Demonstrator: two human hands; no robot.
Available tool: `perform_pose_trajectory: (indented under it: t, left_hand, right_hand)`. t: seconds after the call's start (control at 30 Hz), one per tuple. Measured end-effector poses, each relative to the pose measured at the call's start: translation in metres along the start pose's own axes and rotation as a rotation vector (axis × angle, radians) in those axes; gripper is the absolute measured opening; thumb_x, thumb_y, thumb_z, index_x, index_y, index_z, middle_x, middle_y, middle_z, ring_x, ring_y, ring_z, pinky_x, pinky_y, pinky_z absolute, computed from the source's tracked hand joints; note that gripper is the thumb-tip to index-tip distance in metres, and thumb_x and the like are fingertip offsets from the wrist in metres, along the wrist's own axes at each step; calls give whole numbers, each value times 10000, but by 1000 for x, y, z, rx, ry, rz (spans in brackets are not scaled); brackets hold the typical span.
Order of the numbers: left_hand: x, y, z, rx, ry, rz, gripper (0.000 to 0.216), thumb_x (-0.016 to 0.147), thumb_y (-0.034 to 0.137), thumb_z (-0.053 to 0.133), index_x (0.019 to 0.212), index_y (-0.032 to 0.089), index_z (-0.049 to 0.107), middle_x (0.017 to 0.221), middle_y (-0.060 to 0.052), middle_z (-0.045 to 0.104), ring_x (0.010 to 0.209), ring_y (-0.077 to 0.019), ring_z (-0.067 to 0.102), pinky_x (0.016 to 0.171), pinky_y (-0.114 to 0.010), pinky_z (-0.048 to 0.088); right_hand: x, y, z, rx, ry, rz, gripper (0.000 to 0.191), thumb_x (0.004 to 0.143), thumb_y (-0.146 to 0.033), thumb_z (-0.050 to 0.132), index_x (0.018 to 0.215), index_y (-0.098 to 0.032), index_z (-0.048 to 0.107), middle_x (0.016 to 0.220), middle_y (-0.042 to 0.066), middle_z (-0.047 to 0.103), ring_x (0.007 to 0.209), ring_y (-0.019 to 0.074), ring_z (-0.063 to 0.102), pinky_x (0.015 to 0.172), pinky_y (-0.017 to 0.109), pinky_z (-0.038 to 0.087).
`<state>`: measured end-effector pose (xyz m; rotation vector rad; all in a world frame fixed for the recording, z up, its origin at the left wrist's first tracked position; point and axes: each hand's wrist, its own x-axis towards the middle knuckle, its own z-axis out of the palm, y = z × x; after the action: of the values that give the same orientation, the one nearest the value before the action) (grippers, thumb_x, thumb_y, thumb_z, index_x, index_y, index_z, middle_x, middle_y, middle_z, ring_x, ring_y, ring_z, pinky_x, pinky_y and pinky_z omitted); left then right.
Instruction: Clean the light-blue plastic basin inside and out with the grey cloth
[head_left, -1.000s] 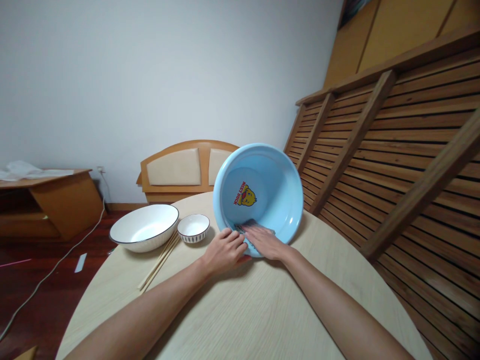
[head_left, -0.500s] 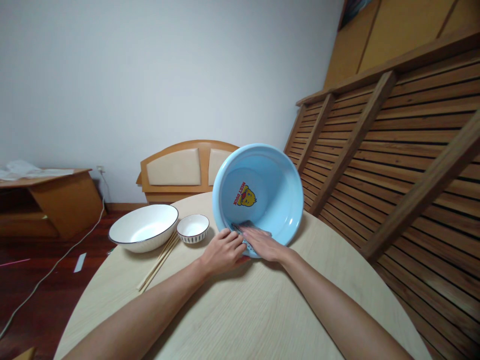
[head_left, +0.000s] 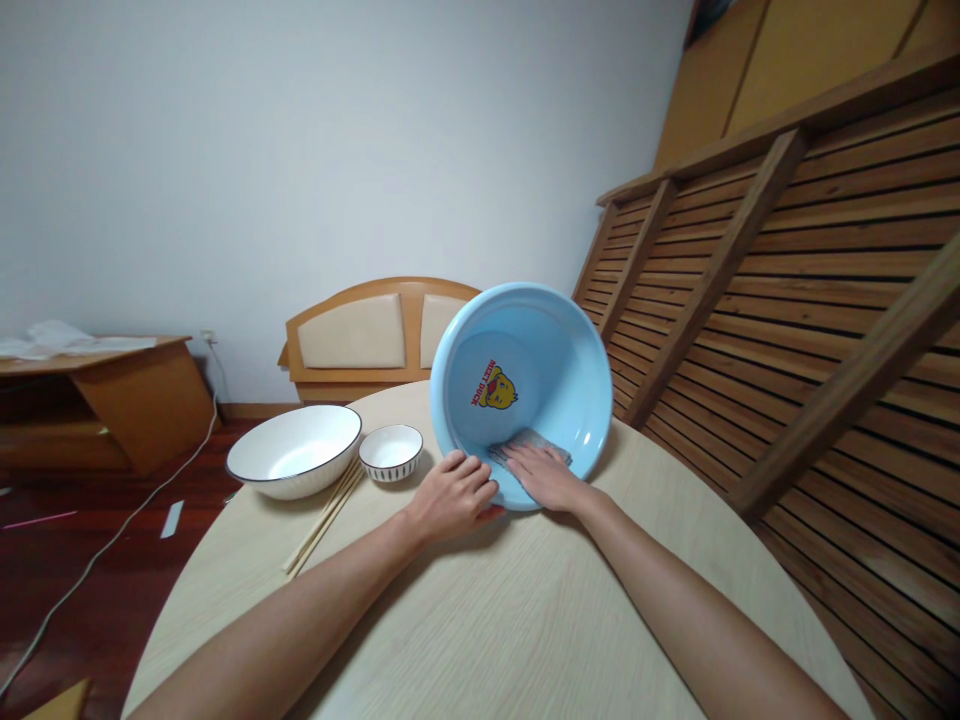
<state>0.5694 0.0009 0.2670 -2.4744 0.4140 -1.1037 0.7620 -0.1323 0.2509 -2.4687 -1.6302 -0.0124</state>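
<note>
A light blue plastic basin [head_left: 463, 340] with a yellow duck print on its bottom is tipped on its side on the table, its opening facing me. My left hand [head_left: 456, 492] is closed on the lower left of its rim. Inside the basin, my right hand [head_left: 541, 474] holds a greyish patterned cloth [head_left: 525, 441] pressed to the lower inner wall, fingers stretched over it. Part of the cloth is hidden under that hand. Left of the basin stand a small white bowl [head_left: 391, 452] with dark marks and a larger white dish [head_left: 294, 455] with a dark rim.
Several wooden chopsticks [head_left: 324, 520] lie beside the bowls on the round light wood table [head_left: 480, 640]. A slatted wooden frame [head_left: 787, 290] leans along the right. Behind the table is a headboard [head_left: 351, 332]; a low desk [head_left: 142, 400] and a white cable [head_left: 112, 540] are at left.
My right hand and the cloth have slid a little right along the basin's inner wall. My left hand stays on the rim. The whole view has shifted slightly.
</note>
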Motion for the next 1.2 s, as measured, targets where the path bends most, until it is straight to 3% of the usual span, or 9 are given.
perform_pose_trajectory:
  t: [0.1, 0.2, 0.47, 0.53, 0.63, 0.77, 0.83, 1.03, 1.2]
  left_hand:
    - [-1, -1, 1, -10, -17, -1, 265, 977, 433, 623, 876, 188, 620, 863, -49, 655, 846, -206, 559, 764, -372, 327]
    - [-2, -2, 3, -17, -29, 5, 265, 971, 439, 630, 880, 190, 626, 871, -53, 661, 853, -206, 564, 761, -370, 328]
    - [-1, -4, 2, -4, 1, 26, 303, 974, 461, 620, 835, 191, 620, 812, -31, 647, 799, -190, 548, 752, -366, 329]
    - [-1, -3, 2, 1, 7, 28, 301, 973, 461, 618, 840, 191, 621, 816, -32, 651, 798, -191, 545, 751, -368, 324]
    - [-2, -3, 2, -7, -7, 24, 284, 970, 452, 622, 858, 191, 627, 839, -38, 662, 821, -197, 550, 759, -368, 317]
    - [-3, -4, 1, -11, -21, 25, 276, 974, 456, 607, 877, 198, 630, 858, -37, 665, 841, -201, 547, 762, -373, 317]
    - [-4, -5, 0, -6, -5, 32, 286, 981, 457, 596, 864, 197, 622, 845, -34, 656, 828, -197, 542, 760, -376, 317]
    - [-1, -7, -3, 0, -37, 35, 281, 978, 456, 600, 854, 203, 602, 836, -27, 634, 820, -194, 530, 758, -380, 318]
    - [-2, -6, -3, 12, 2, 39, 287, 984, 452, 592, 842, 203, 603, 828, -33, 642, 812, -194, 532, 765, -374, 311]
  right_hand:
    - [1, -14, 2, 122, -3, -167, 572, 1087, -402, 189, 1585, -223, 407, 1612, 60, 435, 1488, 232, 383, 1238, 469, 292]
    - [1, -16, 2, 207, 8, -272, 573, 1087, -395, 195, 1592, -207, 391, 1617, 77, 425, 1497, 234, 368, 1248, 472, 274]
    - [1, 10, -1, -24, 60, 88, 543, 1065, -411, 309, 1532, -208, 499, 1592, 108, 460, 1506, 362, 324, 1219, 628, 202]
    - [4, 4, 3, 3, 48, 61, 534, 1072, -383, 273, 1526, -224, 504, 1574, 107, 485, 1483, 349, 373, 1204, 631, 240]
    - [9, -16, 7, 63, 13, -79, 527, 1079, -350, 239, 1528, -255, 497, 1566, 65, 502, 1451, 267, 438, 1205, 508, 321]
    - [12, -28, 8, 198, 0, -261, 575, 1079, -351, 188, 1576, -170, 414, 1603, 90, 443, 1465, 228, 420, 1217, 425, 331]
    - [10, -21, 5, 183, -7, -235, 585, 1074, -383, 198, 1574, -179, 425, 1597, 93, 452, 1472, 260, 410, 1228, 473, 307]
    - [1, 13, -1, -67, 55, 86, 551, 1052, -441, 289, 1529, -270, 507, 1623, 81, 414, 1523, 362, 287, 1216, 641, 189]
    - [1, -5, -4, -1, -47, -3, 567, 1073, -447, 225, 1576, -277, 424, 1620, 40, 421, 1508, 278, 344, 1231, 556, 247]
